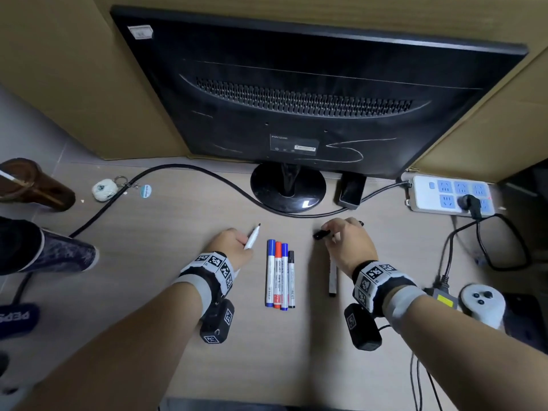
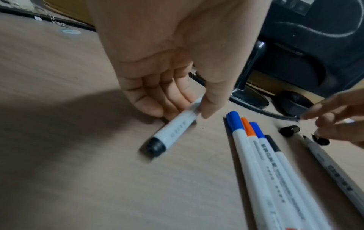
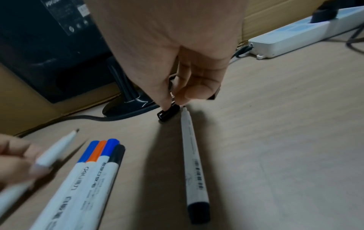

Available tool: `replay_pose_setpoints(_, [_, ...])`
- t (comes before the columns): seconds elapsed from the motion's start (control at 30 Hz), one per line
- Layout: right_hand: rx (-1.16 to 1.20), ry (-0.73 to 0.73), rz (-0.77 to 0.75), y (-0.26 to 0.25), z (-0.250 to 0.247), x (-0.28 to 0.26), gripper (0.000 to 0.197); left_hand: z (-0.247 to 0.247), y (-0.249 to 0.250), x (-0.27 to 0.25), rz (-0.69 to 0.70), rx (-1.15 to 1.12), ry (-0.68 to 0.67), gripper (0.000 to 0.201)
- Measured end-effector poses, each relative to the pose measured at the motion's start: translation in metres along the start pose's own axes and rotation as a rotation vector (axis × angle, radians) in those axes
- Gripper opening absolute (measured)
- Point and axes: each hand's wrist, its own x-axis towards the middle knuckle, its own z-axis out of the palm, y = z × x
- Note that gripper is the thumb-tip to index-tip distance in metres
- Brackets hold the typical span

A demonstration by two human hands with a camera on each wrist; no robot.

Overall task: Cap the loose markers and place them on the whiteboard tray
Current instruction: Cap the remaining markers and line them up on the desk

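My left hand [image 1: 244,243] grips an uncapped white marker [image 1: 253,236], its black tip pointing away from me; in the left wrist view the thumb and fingers [image 2: 149,107] curl round the marker's barrel [image 2: 173,130]. My right hand [image 1: 330,234] pinches a black cap [image 1: 321,234] low over the desk; the right wrist view has thumb and forefinger on the cap [image 3: 168,114]. A second uncapped grey marker [image 1: 332,277] lies on the desk under that hand, its tip beside the cap. Between the hands lie several capped markers [image 1: 280,274] side by side: two blue, one orange-red, one black.
A monitor [image 1: 296,99] on a round stand [image 1: 287,188] fills the back of the desk, with a black cable [image 1: 178,170] running past it. A power strip [image 1: 450,194] and cords sit at the right, a white controller [image 1: 482,304] nearer. A keychain [image 1: 103,189] lies at the left.
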Motion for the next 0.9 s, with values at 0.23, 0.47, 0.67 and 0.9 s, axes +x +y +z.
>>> replay_pose_setpoints(0.23, [-0.105, -0.012, -0.038, -0.012, 0.005, 0.011, 0.041, -0.002, 0.010, 0.012, 0.121, -0.256, -0.100, 0.020])
replay_pose_setpoints(0.47, [-0.121, -0.104, -0.073, -0.015, 0.008, 0.025, 0.036, -0.006, 0.016, 0.021, 0.144, -0.282, -0.128, 0.025])
replay_pose_setpoints(0.67, [-0.126, -0.133, -0.151, -0.016, 0.014, 0.029, 0.028, -0.006, 0.024, 0.024, 0.164, -0.278, -0.140, 0.019])
replay_pose_setpoints(0.9, [-0.073, -0.150, -0.197, -0.017, 0.017, 0.025, 0.021, -0.008, 0.030, 0.016, 0.163, -0.297, -0.113, 0.020])
